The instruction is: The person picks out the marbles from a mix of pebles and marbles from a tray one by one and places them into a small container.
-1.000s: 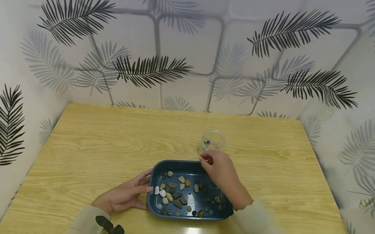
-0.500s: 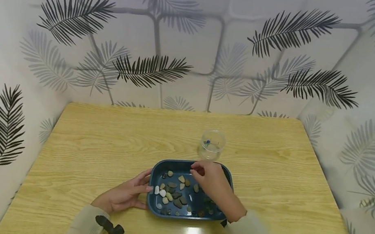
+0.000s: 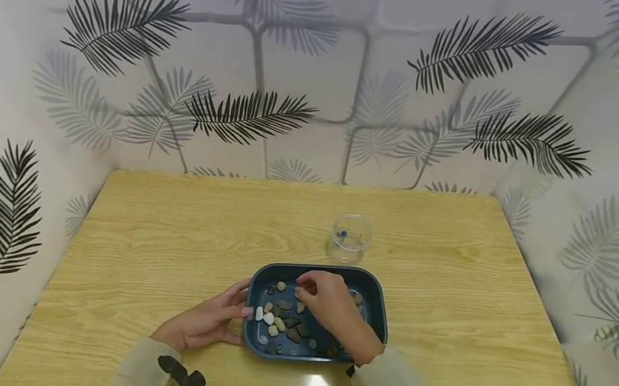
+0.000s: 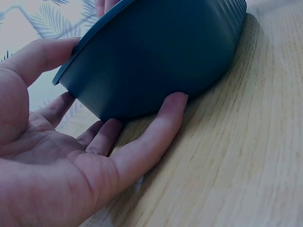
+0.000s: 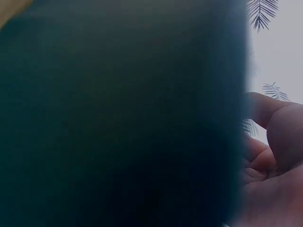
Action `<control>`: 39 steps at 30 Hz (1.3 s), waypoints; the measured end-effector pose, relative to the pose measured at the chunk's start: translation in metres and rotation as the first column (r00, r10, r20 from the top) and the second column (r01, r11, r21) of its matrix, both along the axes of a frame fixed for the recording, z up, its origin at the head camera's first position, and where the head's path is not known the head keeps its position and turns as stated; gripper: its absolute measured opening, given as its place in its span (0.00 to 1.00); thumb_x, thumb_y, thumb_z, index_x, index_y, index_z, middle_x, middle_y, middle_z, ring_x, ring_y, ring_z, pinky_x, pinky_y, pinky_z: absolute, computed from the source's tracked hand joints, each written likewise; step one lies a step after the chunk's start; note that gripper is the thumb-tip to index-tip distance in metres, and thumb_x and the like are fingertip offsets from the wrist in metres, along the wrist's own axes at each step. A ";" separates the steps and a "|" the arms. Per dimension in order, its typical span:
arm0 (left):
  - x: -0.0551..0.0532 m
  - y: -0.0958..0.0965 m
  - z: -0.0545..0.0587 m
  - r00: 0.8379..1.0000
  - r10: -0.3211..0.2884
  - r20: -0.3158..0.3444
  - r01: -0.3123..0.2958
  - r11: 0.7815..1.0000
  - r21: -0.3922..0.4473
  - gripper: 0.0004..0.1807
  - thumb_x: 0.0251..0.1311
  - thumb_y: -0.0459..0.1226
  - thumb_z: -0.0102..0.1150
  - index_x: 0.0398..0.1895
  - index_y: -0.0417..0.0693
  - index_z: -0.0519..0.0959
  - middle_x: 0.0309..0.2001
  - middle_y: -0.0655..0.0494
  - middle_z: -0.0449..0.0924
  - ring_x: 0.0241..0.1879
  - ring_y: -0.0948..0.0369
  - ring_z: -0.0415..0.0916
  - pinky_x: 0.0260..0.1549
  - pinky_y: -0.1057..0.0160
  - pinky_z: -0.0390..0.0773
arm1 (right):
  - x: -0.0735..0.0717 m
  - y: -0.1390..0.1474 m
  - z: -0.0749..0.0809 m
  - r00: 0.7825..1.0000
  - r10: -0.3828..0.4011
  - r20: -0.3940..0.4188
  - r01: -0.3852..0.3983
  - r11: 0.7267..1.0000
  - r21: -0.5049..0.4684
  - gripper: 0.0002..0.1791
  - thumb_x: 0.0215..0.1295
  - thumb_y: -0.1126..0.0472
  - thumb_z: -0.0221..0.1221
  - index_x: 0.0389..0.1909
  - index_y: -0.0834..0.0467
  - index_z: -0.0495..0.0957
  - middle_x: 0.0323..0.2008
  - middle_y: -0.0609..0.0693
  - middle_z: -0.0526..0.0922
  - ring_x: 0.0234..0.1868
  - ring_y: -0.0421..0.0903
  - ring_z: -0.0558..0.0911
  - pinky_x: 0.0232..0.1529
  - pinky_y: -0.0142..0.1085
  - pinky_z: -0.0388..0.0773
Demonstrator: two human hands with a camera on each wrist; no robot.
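A pale wall (image 3: 317, 71) printed with grey and black leaves rises at 12 o'clock behind a wood-grain bench (image 3: 204, 237). The dark blue tray (image 3: 284, 272) sits on the bench, toward the near side, with its long sides running from 9 to 3 o'clock.

The left hand (image 3: 208, 321) grips the tray at its 9 o'clock end: the thumb lies on the rim and the other fingers spread against the outer wall, the lowest fingertip close to the bench. The right hand (image 3: 328, 299) is over the tray, reaching in from 5 o'clock, its thumb and forefinger curled toward each other beside a few tan stones; whether they hold one I cannot tell. In the right wrist view a blurred dark surface hides its fingertips. The two hands are apart.

Inside the tray, white pebbles (image 3: 269, 317) lie near 9 o'clock, a tan pebble (image 3: 281, 286) at 10, and dark flat stones (image 3: 294, 335) around 7. More small stones show near the right forearm.

A clear cup (image 3: 349, 244) stands just beyond the tray at 12 o'clock, with a small blue bead (image 3: 343, 233) showing in it. Both sleeves (image 3: 141, 373) are cream, and a black strap (image 3: 180, 375) crosses the left one.
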State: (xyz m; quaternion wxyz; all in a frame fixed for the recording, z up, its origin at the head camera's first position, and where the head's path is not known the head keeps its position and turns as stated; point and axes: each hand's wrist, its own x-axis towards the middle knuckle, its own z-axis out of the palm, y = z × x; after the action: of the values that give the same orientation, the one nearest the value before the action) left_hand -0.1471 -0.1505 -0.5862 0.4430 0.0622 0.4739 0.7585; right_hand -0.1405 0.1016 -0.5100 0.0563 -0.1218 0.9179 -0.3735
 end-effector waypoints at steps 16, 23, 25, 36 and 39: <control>0.001 -0.001 -0.002 1.000 -0.008 -0.005 0.008 0.999 0.034 0.33 0.64 0.31 0.42 0.67 0.69 0.46 0.68 0.56 0.35 0.61 0.46 0.53 0.42 0.37 0.66 | -0.011 -0.031 -0.020 0.999 0.011 0.034 -0.011 1.000 0.023 0.09 0.59 0.60 0.56 0.37 0.59 0.80 0.30 0.44 0.79 0.31 0.37 0.77 0.31 0.29 0.74; 0.001 -0.001 -0.002 1.000 -0.015 -0.002 0.015 1.000 0.021 0.33 0.64 0.31 0.41 0.66 0.71 0.47 0.68 0.59 0.36 0.61 0.46 0.54 0.42 0.38 0.66 | -0.015 -0.038 -0.028 0.998 0.004 0.064 -0.007 0.999 0.050 0.10 0.58 0.61 0.57 0.39 0.59 0.79 0.32 0.46 0.79 0.33 0.38 0.77 0.32 0.31 0.74; 0.001 0.000 -0.001 1.000 -0.014 -0.001 0.014 1.000 0.023 0.33 0.64 0.31 0.41 0.66 0.70 0.47 0.68 0.59 0.36 0.61 0.46 0.53 0.42 0.38 0.66 | -0.016 -0.040 -0.030 0.997 0.002 0.078 -0.007 0.998 0.067 0.10 0.58 0.61 0.57 0.40 0.59 0.79 0.33 0.46 0.79 0.33 0.38 0.77 0.32 0.31 0.74; 0.001 -0.001 -0.001 1.000 -0.022 -0.014 0.023 0.999 0.038 0.33 0.65 0.31 0.41 0.66 0.69 0.46 0.68 0.59 0.34 0.61 0.45 0.52 0.42 0.38 0.66 | -0.018 -0.048 -0.033 0.995 -0.001 0.099 -0.010 0.993 0.116 0.11 0.58 0.60 0.57 0.41 0.58 0.79 0.34 0.46 0.79 0.34 0.39 0.77 0.33 0.32 0.74; 0.001 -0.001 0.000 0.999 -0.028 -0.020 0.029 0.998 0.048 0.33 0.65 0.31 0.40 0.67 0.68 0.44 0.68 0.58 0.33 0.61 0.45 0.51 0.42 0.38 0.66 | -0.020 -0.050 -0.034 0.994 -0.002 0.107 -0.012 0.991 0.130 0.11 0.58 0.60 0.57 0.41 0.58 0.79 0.35 0.47 0.80 0.34 0.39 0.77 0.33 0.32 0.74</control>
State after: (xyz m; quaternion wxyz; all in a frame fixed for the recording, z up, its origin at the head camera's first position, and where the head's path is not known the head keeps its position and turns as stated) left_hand -0.1465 -0.1517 -0.5865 0.4477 0.0868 0.4587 0.7627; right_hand -0.1601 0.0515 -0.5442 0.1142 -0.1003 0.9357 -0.3183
